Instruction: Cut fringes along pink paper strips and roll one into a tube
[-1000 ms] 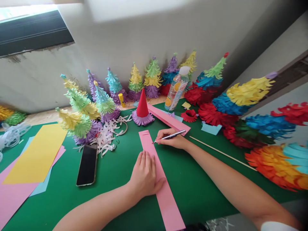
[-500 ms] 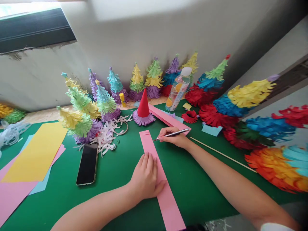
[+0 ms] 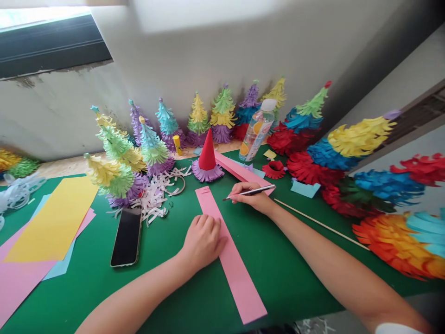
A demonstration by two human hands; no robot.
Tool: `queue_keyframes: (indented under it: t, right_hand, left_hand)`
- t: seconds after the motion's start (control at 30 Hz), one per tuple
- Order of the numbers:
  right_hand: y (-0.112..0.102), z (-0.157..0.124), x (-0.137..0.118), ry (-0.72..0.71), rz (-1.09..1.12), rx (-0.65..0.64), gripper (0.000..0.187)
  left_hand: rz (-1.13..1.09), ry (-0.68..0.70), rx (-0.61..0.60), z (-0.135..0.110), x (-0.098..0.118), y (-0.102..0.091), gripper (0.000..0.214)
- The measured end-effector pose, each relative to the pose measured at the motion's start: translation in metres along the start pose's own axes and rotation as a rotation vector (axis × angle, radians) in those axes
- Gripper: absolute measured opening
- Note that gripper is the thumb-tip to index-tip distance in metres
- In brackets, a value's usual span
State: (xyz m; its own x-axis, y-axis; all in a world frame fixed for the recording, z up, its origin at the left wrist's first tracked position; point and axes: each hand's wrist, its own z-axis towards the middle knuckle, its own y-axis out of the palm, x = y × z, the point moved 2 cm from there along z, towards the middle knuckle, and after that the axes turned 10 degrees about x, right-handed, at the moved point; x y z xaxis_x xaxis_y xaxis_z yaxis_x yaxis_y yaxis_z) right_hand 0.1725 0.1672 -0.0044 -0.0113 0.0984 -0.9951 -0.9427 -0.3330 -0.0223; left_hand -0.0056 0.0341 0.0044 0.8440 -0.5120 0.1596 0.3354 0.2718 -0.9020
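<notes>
A long pink paper strip lies aslant on the green tabletop, with a few short slits or marks near its far end. My left hand rests palm down on the strip's left edge, thumb stretched across it and fingers lightly bent. To the right of the strip, my right hand grips a slim silver and black pen-shaped craft knife. Its tip points left, just off the strip's right edge. Behind the strip stands a red paper cone with a purple fringe round its base.
Fringed paper trees line the wall and the right side. A phone, white paper shreds and coloured sheets lie at left. A bottle stands behind my right hand, near folded pink paper; a thin stick lies at right.
The pink strip has slid a little left and away from me, with my left hand moving along on it. My right hand has barely moved; the strip's edge is now farther from the knife tip.
</notes>
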Motion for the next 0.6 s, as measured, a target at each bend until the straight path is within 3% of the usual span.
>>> queue_keyframes:
  t: [0.1,0.2,0.43,0.6]
  right_hand:
    - [0.001,0.000,0.001,0.006,-0.015,-0.011,0.023]
    - [0.003,0.000,0.000,0.020,-0.007,-0.007,0.024]
    - [0.006,-0.001,-0.004,0.041,0.031,0.010,0.026]
    - [0.005,0.000,-0.002,0.033,0.040,0.012,0.025]
  left_hand:
    - [-0.010,-0.086,0.050,0.005,-0.017,0.002,0.058]
    - [0.012,-0.087,0.024,0.005,-0.025,0.008,0.072]
    - [-0.001,-0.063,0.008,0.009,-0.023,0.002,0.056]
    - [-0.096,-0.088,0.065,0.007,-0.019,0.003,0.039]
